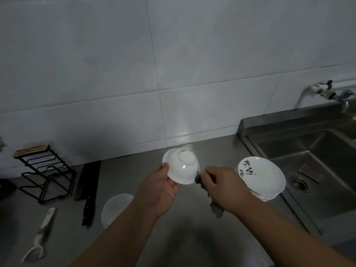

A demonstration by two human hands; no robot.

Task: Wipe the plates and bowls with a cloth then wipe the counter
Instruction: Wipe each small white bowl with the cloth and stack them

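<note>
Bowl (181,166): tipped base-up, exposing outside for wiping
Left hand (161,191): fingers cupping rim, steadying
Right hand (223,187): clenched around cloth (216,208), pressing bowl's side
Plates (262,178): stacked beside sink (316,162), waiting

dim kitchen: pale tiled wall (115,64) behind, steel sink (316,170) at right under a wall tap (323,91), black wire rack (46,172) at left.

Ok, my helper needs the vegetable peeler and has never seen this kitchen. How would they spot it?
Start at the black wire rack on the left of the steel counter. Nearer the front edge lies the peeler, left of the dark-handled knife. It is the only white-and-grey tool, with a forked head.
</note>
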